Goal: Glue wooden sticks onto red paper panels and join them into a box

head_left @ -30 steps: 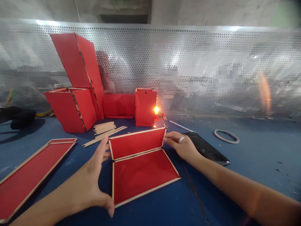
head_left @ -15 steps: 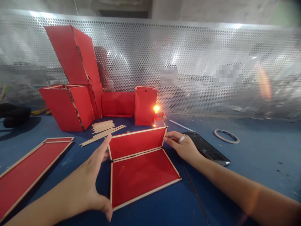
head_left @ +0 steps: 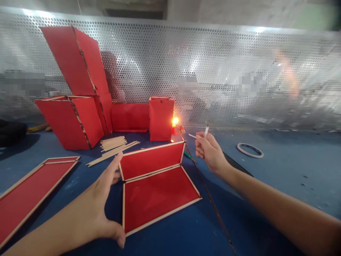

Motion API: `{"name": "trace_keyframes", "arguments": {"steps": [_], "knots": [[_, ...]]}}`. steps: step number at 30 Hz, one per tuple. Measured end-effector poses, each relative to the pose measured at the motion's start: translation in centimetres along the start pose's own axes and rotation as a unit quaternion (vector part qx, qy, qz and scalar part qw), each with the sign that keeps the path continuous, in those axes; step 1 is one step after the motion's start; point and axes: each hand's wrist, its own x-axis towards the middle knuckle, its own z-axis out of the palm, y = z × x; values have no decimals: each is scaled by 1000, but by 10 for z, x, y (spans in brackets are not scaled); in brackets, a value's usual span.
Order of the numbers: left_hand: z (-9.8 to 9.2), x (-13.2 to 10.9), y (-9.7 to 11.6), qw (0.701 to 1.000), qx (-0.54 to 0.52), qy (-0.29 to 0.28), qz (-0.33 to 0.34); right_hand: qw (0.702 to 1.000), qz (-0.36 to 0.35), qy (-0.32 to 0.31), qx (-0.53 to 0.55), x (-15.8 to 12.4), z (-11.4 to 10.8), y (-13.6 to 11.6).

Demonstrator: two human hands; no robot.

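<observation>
My left hand [head_left: 98, 206] spans the left end of two red panels edged with thin wooden sticks. Its fingers rest at the upper corner and its thumb presses the near corner. One panel [head_left: 154, 160] stands tilted up along the back edge of the other panel [head_left: 160, 197], which lies flat. Dark marks show at the joints. To the right, apart from the panels, my right hand [head_left: 210, 151] is raised with its fingers closed around a short white stick [head_left: 206, 132] that points upward. Behind the standing panel burns a small flame [head_left: 175, 121] on a red candle.
Red boxes [head_left: 66, 121] stand at the back left, with another box [head_left: 161, 119] near the flame. Loose wooden sticks [head_left: 113, 151] lie before them. A long framed panel [head_left: 34, 195] is at left. A tape ring [head_left: 250, 150] and partly hidden phone [head_left: 237, 164] lie right.
My right hand has let go of the standing panel's right corner and moved up and right with the white stick. My left hand stays at the panels, which hold their angle.
</observation>
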Motion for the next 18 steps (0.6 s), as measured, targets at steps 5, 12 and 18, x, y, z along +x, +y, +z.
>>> {"name": "trace_keyframes", "arguments": {"steps": [5, 12, 18], "knots": [[-4, 3, 5, 998, 43, -40, 2, 999, 13, 34, -36, 42, 4, 1], [-1, 3, 4, 996, 46, -59, -43, 985, 35, 50, -164, 94, 22, 17], [2, -2, -13, 997, 42, -52, -36, 973, 34, 52, -221, 110, 43, 43]]}}
